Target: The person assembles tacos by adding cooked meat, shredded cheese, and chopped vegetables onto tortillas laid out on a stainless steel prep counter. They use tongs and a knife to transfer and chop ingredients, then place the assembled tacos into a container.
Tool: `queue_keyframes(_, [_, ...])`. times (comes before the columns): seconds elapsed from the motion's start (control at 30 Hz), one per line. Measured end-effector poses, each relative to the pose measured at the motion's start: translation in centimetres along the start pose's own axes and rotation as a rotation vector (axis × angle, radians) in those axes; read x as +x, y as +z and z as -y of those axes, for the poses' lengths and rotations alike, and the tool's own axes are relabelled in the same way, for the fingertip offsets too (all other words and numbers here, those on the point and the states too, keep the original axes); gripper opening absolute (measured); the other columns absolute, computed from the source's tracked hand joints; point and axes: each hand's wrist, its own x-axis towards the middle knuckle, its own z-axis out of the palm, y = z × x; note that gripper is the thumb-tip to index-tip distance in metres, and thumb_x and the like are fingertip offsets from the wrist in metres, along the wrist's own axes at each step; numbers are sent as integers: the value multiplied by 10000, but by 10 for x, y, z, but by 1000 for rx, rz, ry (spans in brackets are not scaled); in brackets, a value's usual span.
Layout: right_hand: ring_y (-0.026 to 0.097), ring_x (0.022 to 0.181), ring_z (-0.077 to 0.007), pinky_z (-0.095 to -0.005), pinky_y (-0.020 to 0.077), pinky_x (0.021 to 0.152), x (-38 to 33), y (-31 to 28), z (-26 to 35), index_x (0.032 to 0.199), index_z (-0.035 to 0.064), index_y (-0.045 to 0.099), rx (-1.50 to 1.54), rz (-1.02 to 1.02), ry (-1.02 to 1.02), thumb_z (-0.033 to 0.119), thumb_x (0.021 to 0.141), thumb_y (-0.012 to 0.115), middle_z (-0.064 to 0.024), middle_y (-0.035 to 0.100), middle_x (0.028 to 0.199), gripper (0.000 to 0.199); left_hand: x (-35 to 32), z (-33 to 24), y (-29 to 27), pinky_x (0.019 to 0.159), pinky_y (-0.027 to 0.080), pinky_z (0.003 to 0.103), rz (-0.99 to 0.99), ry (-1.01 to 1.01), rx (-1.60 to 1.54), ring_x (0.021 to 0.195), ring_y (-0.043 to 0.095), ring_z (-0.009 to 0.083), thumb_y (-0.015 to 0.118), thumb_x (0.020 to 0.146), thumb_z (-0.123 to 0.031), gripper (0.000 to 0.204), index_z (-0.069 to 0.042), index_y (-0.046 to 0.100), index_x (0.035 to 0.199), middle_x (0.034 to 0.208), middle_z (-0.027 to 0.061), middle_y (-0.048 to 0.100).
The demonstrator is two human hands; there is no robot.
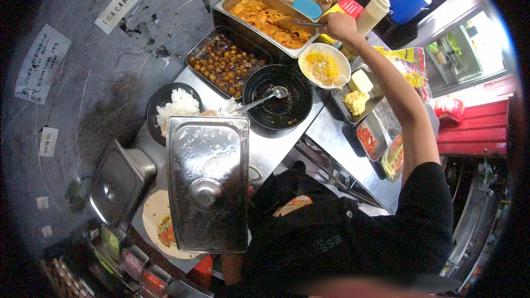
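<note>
Stretching across the counter [279, 146], the right hand [339, 26] wraps its fingers round a metal utensil [305, 24] dipped among soft-looking, crinkled orange slices [251, 12] in a deep steel pan [293, 52]. Scooping low and gently should keep those slices whole. Mostly hidden by a wet-looking steel lid [207, 138] with 4 rounded corners, the left hand [250, 191] peeks out; its finger position I can't tell.

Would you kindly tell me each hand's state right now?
Left hand: mostly hidden behind the metal lid, apparently holding it; grip cannot be told.
Right hand: closed on a metal utensil over the tray of orange food.
</note>
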Motion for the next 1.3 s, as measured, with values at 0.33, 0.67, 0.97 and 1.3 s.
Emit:
queue_keyframes(0.33, [672,693,-193,-350,538,679,-6,-32,-11,1096,201,691,352,100,68,375,761,700,-85,700,847,378,5,-23,19,696,489,409,13,40,-5,769,631,316,598,839,-342,330,-22,662,892,822,153,658])
queue_keyframes(0.67, [589,546,-89,-249,418,430,-32,-47,-33,1089,98,691,718,124,77,297,773,703,-1,652,722,374,11,-36,20,696,490,410,41,110,2,768,631,317,589,846,-339,325,-25,659,894,822,153,657])
queue_keyframes(0.97, [532,515,-65,-224,361,417,-228,-99,-147,1119,107,683,740,-12,357,308,784,728,6,635,709,394,-1,-48,32,696,491,410,48,209,-21,766,631,317,581,853,-336,321,-27,656,896,821,152,656])
queue_keyframes(1.3, [550,497,-93,-264,431,471,-521,-81,-316,1092,100,693,477,-89,1003,295,759,725,-23,641,684,387,-21,-114,43,695,492,410,153,296,-22,764,631,317,572,860,-333,317,-29,653,898,820,151,654])
